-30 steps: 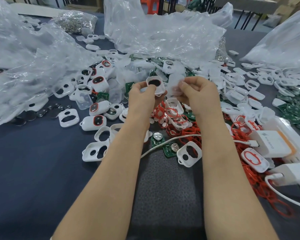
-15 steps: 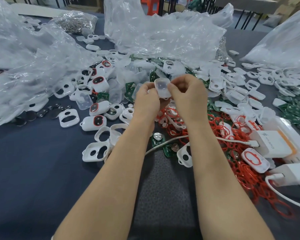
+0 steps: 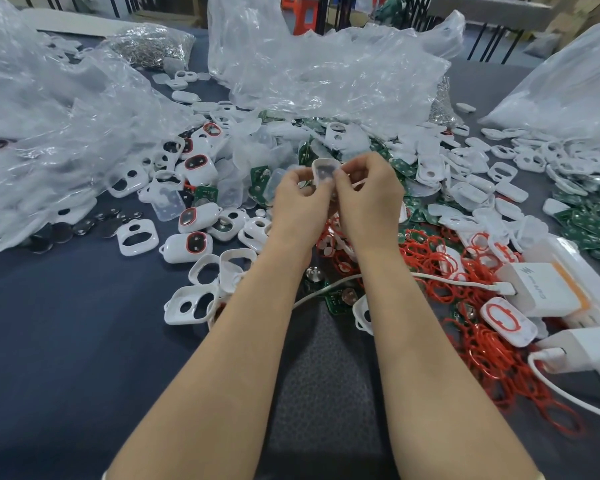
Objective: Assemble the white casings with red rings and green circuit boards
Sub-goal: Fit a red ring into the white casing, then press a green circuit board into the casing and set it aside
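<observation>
Head view: the right hand (image 3: 369, 197), apart a second ago, is now meeting the left hand (image 3: 300, 202); both are pinching the small white rounded plastic casing (image 3: 323, 170) above the loose red rings (image 3: 430, 258), likely seating a part inside.

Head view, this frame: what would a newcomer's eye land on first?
First, the two hands meeting at centre: the left hand and right hand both pinch one small white casing above the clutter. Next comes the bright heap of red rings sprawled to the right of the right forearm. After that, the crumpled clear plastic bags piled along the far side.
</observation>
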`<state>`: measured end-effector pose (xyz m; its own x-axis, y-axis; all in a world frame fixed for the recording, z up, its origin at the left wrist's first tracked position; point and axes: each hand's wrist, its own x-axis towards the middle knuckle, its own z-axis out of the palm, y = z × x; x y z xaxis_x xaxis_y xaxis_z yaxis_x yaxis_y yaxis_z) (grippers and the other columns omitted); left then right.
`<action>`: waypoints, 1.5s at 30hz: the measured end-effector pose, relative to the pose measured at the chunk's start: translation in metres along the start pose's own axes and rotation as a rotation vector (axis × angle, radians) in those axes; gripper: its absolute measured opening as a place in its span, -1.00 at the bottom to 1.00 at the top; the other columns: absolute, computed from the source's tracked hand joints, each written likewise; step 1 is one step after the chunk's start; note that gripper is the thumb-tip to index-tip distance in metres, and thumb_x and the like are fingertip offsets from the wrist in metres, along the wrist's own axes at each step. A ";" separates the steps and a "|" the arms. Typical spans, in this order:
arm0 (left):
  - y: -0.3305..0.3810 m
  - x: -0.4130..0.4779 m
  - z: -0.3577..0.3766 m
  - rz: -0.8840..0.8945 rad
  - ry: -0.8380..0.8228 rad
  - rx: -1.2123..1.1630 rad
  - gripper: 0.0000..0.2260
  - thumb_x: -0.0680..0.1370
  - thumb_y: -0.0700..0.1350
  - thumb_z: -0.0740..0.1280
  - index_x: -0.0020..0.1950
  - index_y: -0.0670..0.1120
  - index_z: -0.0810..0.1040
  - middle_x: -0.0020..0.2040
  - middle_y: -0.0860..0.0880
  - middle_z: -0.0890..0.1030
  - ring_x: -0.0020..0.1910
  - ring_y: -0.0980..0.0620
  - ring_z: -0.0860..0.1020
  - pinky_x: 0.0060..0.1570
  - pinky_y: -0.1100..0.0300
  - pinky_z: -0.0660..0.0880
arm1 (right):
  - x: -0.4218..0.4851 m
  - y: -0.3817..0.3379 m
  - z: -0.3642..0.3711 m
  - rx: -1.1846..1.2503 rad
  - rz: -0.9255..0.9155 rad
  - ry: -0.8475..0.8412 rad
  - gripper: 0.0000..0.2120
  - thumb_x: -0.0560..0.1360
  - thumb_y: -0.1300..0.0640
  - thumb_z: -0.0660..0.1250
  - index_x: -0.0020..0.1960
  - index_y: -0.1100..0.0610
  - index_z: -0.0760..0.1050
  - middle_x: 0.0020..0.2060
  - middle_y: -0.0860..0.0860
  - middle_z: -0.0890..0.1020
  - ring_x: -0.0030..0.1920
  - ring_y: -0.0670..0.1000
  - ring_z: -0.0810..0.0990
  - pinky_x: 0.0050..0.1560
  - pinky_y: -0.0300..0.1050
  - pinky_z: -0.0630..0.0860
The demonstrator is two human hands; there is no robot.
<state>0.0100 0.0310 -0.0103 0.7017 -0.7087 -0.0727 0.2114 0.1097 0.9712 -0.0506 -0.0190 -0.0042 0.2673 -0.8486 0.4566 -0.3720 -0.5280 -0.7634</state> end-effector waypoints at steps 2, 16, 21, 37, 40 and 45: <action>-0.001 0.000 0.001 0.000 0.009 -0.006 -0.89 0.58 -0.21 0.32 0.05 -0.05 0.45 -0.30 0.03 0.66 -0.32 0.13 0.64 -0.18 0.17 0.59 | 0.000 -0.001 0.000 0.073 0.049 -0.010 -0.89 0.51 0.18 0.35 -0.05 0.12 0.41 -0.14 0.05 0.56 -0.09 0.06 0.54 -0.05 -0.12 0.45; 0.003 -0.003 -0.006 0.039 0.030 0.112 -0.83 0.56 -0.25 0.30 -0.08 0.03 0.53 -0.13 -0.08 0.65 -0.16 -0.07 0.67 -0.04 -0.09 0.63 | 0.005 0.002 -0.010 0.180 0.181 -0.187 -0.87 0.51 0.13 0.36 -0.01 0.17 0.59 -0.19 -0.02 0.62 -0.19 -0.09 0.56 -0.12 -0.21 0.52; 0.018 0.001 -0.024 -0.012 0.129 -0.078 -0.83 0.57 -0.33 0.28 -0.07 -0.06 0.49 0.13 -0.20 0.55 -0.21 -0.08 0.70 -0.33 0.27 0.58 | 0.014 0.011 -0.035 0.142 0.206 -0.121 -0.92 0.53 0.09 0.32 0.01 0.06 0.55 -0.19 -0.14 0.57 -0.15 -0.16 0.53 -0.07 -0.24 0.47; 0.032 0.011 -0.045 -0.010 0.289 -0.381 -0.78 0.58 -0.34 0.26 0.22 -0.23 0.42 0.12 -0.26 0.56 -0.26 0.00 0.68 -0.36 0.33 0.54 | -0.004 -0.014 -0.024 -0.230 -0.009 -0.822 -0.91 0.43 0.19 0.43 -0.12 0.03 0.56 -0.19 -0.09 0.61 -0.30 -0.15 0.51 -0.34 -0.28 0.36; 0.037 0.012 -0.052 0.025 0.335 -0.421 -0.84 0.58 -0.32 0.27 0.14 -0.20 0.42 0.08 -0.24 0.58 -0.32 0.03 0.68 -0.34 0.32 0.55 | -0.008 -0.025 -0.020 -0.183 -0.055 -0.948 -0.88 0.47 0.14 0.38 -0.01 -0.01 0.61 -0.23 -0.16 0.62 -0.44 -0.25 0.49 -0.38 -0.35 0.39; 0.040 0.014 -0.061 0.037 0.384 -0.438 -0.89 0.60 -0.25 0.28 0.11 -0.18 0.43 0.12 -0.26 0.59 -0.34 0.04 0.68 -0.35 0.31 0.55 | 0.004 -0.028 -0.020 -0.148 -0.042 -0.732 -0.75 0.51 0.23 0.23 0.00 -0.01 0.63 -0.02 -0.08 0.66 -0.21 -0.22 0.58 -0.22 -0.36 0.48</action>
<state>0.0701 0.0676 0.0138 0.8930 -0.4046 -0.1971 0.3866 0.4656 0.7961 -0.0566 -0.0078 0.0283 0.7883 -0.6149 0.0236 -0.4504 -0.6027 -0.6587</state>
